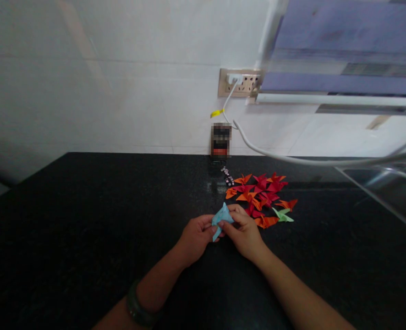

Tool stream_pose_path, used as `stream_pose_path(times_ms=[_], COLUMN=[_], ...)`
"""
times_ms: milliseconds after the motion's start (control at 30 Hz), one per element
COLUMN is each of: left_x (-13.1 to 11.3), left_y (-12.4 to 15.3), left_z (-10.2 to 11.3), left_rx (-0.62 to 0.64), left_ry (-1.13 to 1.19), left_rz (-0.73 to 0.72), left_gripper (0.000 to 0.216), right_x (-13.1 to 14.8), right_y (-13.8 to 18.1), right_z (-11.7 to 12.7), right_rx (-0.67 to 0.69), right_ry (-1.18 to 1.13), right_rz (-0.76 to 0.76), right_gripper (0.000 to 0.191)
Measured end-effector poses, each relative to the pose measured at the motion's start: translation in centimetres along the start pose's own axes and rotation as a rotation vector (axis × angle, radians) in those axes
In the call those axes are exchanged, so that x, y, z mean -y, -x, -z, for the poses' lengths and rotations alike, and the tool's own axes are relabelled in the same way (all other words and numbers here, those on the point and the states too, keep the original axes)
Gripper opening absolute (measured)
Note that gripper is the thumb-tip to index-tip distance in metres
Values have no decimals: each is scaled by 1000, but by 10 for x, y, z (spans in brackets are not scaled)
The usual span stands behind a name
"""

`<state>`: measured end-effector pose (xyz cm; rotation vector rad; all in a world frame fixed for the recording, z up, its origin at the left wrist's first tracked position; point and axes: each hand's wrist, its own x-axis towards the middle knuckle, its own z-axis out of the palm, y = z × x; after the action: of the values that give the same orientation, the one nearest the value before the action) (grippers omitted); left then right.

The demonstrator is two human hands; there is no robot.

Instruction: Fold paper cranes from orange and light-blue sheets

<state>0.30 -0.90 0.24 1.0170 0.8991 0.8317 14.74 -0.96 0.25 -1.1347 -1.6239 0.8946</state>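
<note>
Between my two hands is a light blue piece of folded paper (223, 214), held just above the dark countertop (96, 220). My left hand (196, 238) pinches its lower left side. At its right side my right hand (247, 233) grips it, the thumb lying across the front of the paper. Some of the fingers behind the paper are hidden. Right behind my right hand lies a cluster of folded paper cranes, among them a red crane (269, 198), an orange crane (266, 222) and a pale green crane (284, 214).
A phone-like device (221, 140), blurred out, leans against the tiled wall (137, 105). Before it lies a small beaded string (227, 176). A white cable (292, 160) runs from the wall socket (240, 83) across to the right, near a sink edge (378, 201).
</note>
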Motion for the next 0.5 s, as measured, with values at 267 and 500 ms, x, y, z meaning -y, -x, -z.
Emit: stream_pose_path(times_ms=[267,500], left_x=[-2,-3], left_y=[0,0], left_z=[2,-1], left_rx=[-10,-32], left_ry=[102,79], left_rz=[75,45], left_gripper=[30,29], right_x=[-1,0], right_y=[-2,1], right_z=[1,-3], right_rx=[44,-9], right_ry=[-129,16], right_rz=[-26,-11], right_gripper=[8,13])
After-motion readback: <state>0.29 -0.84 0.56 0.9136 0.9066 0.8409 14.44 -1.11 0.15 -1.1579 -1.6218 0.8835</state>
